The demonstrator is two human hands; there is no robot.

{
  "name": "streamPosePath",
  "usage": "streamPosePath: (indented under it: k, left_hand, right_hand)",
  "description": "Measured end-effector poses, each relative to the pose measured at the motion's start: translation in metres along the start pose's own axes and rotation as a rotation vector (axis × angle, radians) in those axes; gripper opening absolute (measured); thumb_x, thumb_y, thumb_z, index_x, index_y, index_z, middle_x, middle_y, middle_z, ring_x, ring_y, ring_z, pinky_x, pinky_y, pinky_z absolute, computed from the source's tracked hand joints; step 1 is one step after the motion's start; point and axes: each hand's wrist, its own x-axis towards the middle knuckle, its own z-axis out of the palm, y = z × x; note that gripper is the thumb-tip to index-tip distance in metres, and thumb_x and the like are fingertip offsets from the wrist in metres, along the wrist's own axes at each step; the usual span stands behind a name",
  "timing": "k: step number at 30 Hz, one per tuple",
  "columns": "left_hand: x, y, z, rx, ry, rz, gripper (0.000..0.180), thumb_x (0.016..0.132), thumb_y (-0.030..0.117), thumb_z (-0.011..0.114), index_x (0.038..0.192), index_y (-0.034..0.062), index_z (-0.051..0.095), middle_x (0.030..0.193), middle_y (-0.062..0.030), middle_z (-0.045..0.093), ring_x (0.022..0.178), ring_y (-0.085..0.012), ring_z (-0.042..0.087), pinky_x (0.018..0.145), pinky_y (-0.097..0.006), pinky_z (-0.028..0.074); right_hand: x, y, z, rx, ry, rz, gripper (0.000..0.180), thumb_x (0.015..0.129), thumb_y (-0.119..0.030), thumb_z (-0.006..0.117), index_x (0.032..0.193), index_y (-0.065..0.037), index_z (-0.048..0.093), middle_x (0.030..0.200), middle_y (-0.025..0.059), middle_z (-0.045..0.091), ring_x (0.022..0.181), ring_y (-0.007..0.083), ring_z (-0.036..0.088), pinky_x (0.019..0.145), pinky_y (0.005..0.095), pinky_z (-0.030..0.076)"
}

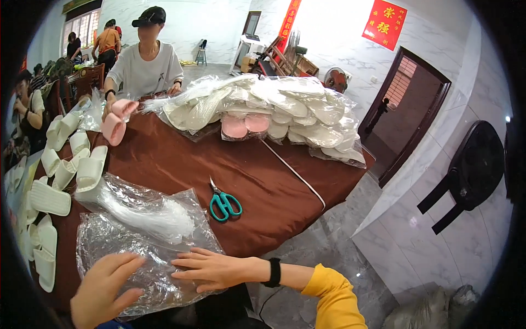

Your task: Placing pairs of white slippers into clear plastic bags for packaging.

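Transparent plastic bags [104, 241] lie flat and crinkled at the near edge of the table. My right hand [211, 270], with a black band at its wrist, rests on them with fingers stretched out. Just to the left, my left hand [104, 288] is over the bags' near left part, fingers apart and nothing in them; whether it touches the plastic I cannot tell. Beyond both hands lies a bundle of thin white strands [153, 218], partly under plastic. Scissors [223, 204] with teal handles lie to its right, blades pointing away.
The table has a brown cloth [257, 192]. White slippers [50, 197] line its left side. Bagged white slippers [307, 104] are heaped at the far side, with a pink pair [245, 125] in front. Across the table, a person [145, 66] holds pink slippers [116, 120]. A white cord [296, 174] lies right.
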Motion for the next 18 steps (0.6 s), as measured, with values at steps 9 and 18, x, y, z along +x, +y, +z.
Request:
streamPosePath:
  k: [9,18]
  left_hand:
    - [0.035,-0.071,0.100,0.377,0.261,-0.118,0.058,0.093,0.028,0.059,0.146,0.0115,0.042,0.153,-0.0171,0.034,0.142,-0.0412,0.026,0.116,-0.056,0.017]
    - [0.050,-0.088,0.121,0.441,0.544,-0.053,0.049,0.096,0.035,0.049,0.137,0.0093,0.053,0.145,-0.0153,0.047,0.137,-0.0387,0.038,0.114,-0.055,0.026]
  right_hand:
    - [-0.149,0.153,-0.124,0.385,1.074,0.845,0.024,0.096,-0.015,0.057,0.115,-0.004,0.067,0.107,0.0047,0.068,0.092,0.0138,0.065,0.081,0.0282,0.053]
    - [-0.205,0.265,-0.175,0.738,1.143,1.276,0.048,0.099,-0.027,0.058,0.137,-0.002,0.044,0.132,0.0161,0.051,0.109,0.0263,0.061,0.091,0.0378,0.056]
